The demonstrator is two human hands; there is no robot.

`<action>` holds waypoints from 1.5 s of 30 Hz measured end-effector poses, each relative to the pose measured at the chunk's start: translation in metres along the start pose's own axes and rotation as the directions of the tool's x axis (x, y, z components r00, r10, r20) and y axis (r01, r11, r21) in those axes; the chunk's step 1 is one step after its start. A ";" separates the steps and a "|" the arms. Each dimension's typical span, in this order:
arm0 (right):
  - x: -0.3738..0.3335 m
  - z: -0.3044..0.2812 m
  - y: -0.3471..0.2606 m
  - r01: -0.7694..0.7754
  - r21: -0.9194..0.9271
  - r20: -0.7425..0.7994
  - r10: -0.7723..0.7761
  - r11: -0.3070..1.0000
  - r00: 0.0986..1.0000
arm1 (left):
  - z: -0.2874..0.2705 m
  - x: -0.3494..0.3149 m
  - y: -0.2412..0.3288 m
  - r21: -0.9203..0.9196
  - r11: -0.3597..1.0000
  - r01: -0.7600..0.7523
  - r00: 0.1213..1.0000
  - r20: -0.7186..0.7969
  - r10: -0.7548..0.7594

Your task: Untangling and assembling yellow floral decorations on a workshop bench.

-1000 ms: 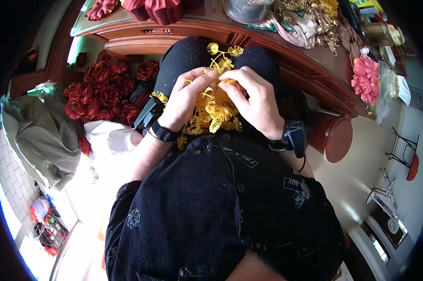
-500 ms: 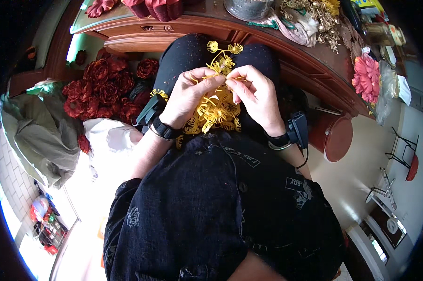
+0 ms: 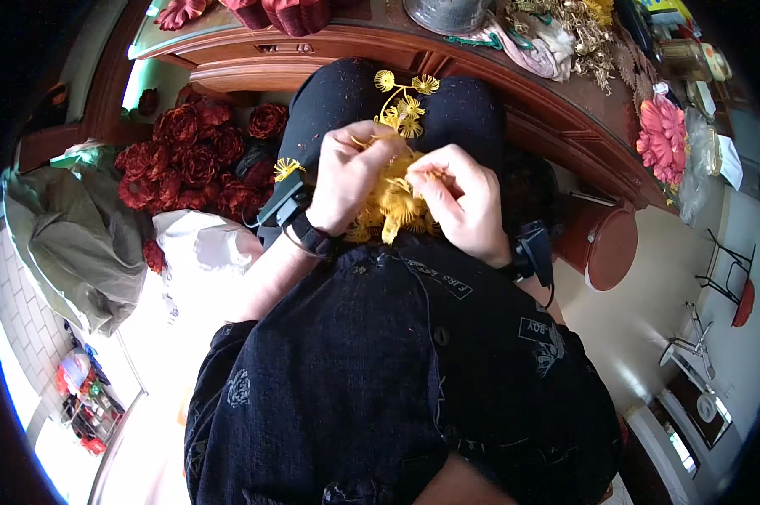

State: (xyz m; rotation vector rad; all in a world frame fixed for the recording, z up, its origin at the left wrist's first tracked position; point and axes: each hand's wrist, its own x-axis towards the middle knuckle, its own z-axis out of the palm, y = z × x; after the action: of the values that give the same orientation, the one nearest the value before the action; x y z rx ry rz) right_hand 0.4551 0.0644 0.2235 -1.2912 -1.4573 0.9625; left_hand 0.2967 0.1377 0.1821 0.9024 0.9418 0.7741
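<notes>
A heap of yellow artificial flower pieces (image 3: 394, 202) with thin fringed petals lies on my lap, and a few more trail forward between my knees on a yellow stem (image 3: 407, 109). Over the heap, my left hand (image 3: 355, 172) is closed with thumb and fingers pinched on a yellow piece, largely covered by the fingers. To its right, my right hand (image 3: 460, 194) is also closed, its fingertips pinching a bit of yellow. A small gap separates the two hands. One loose yellow flower piece (image 3: 287, 168) shows beside my left wrist.
A wooden desk (image 3: 346, 46) stands ahead, with a metal pot (image 3: 447, 13) and dried stems (image 3: 595, 38) on it. Dark red artificial flowers (image 3: 196, 164) are piled at the left, near a grey-green cloth (image 3: 77, 244). A red stool (image 3: 611, 250) stands at the right.
My hands, close together at the fingertips before, have moved slightly apart. The right hand has come a little down and the yellow heap has shifted beneath them.
</notes>
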 end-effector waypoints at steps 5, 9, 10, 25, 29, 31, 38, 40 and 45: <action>0.001 -0.015 -0.014 -0.199 0.246 -0.052 0.218 0.948 0.975 | -0.025 0.010 -0.005 -0.053 0.994 -0.090 0.996 -0.025 0.089; 0.017 -0.032 0.011 -0.314 0.325 0.046 0.316 0.892 0.947 | -0.014 0.009 0.000 -0.024 1.000 -0.005 1.000 0.006 0.005; 0.017 -0.032 0.016 -0.305 0.351 0.088 0.293 0.885 0.952 | -0.015 0.011 -0.003 -0.094 0.995 0.023 1.000 0.004 -0.023; 0.024 0.009 0.017 -0.142 -0.102 -0.052 0.137 0.985 0.989 | 0.005 -0.007 0.010 0.151 0.982 -0.109 0.981 0.173 0.082; 0.023 0.005 0.031 -0.305 0.153 -0.051 0.315 0.940 0.948 | 0.001 -0.008 0.013 0.174 0.971 -0.163 0.971 0.203 0.127; 0.024 -0.005 0.029 -0.431 0.352 0.023 0.453 0.831 0.891 | -0.013 -0.003 0.013 0.248 0.961 -0.118 0.961 0.273 0.048; 0.017 -0.007 0.039 -0.385 0.510 0.027 0.433 0.769 0.901 | -0.016 -0.001 0.011 0.142 0.990 -0.009 0.945 0.326 -0.038; 0.016 -0.007 0.039 -0.385 0.520 0.046 0.425 0.762 0.904 | -0.017 -0.001 0.011 0.159 0.987 0.010 0.946 0.318 -0.061; 0.017 -0.013 0.036 -0.350 0.360 0.139 0.321 0.865 0.937 | -0.017 0.000 0.007 0.195 0.981 0.001 0.950 0.305 -0.062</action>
State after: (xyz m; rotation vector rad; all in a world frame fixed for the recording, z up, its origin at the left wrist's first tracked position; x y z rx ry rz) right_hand 0.4764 0.0860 0.1950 -1.2453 -1.0413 1.4603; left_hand 0.2802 0.1459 0.1826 1.1392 0.7582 0.4986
